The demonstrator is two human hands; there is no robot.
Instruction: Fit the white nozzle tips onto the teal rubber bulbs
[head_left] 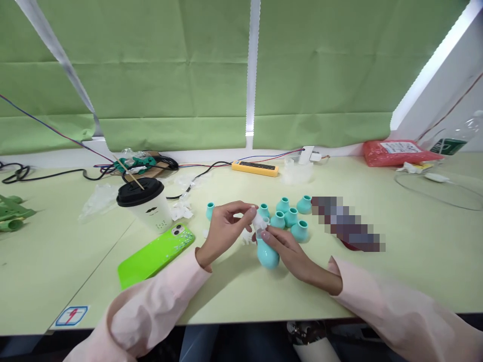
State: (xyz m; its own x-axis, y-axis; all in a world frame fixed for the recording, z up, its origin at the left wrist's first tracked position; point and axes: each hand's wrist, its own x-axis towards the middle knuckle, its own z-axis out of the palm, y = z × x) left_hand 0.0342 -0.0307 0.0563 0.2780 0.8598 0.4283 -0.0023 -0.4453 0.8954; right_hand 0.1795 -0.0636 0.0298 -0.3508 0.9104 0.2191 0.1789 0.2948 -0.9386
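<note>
Near the middle of the table, my right hand [289, 249] is closed around the neck of a glossy turquoise vase [268, 255], whose round base points down toward me. My left hand [228, 226] pinches a crumpled white tissue-like piece [258, 220] at the vase's mouth. Whether part of that piece is inside the neck is hidden by my fingers. Several similar small turquoise vases [300, 231] stand upright just behind my right hand. Another one [210, 210] stands alone behind my left hand. White scraps [247, 236] lie between my hands.
A lidded paper cup [153, 213] with a stick and a green phone [154, 256] are at the left. Behind lie a yellow power strip [255, 168] and black cables. At the right are a blurred dark object [349, 226], a red package [396, 152] and a clear bottle [458, 138].
</note>
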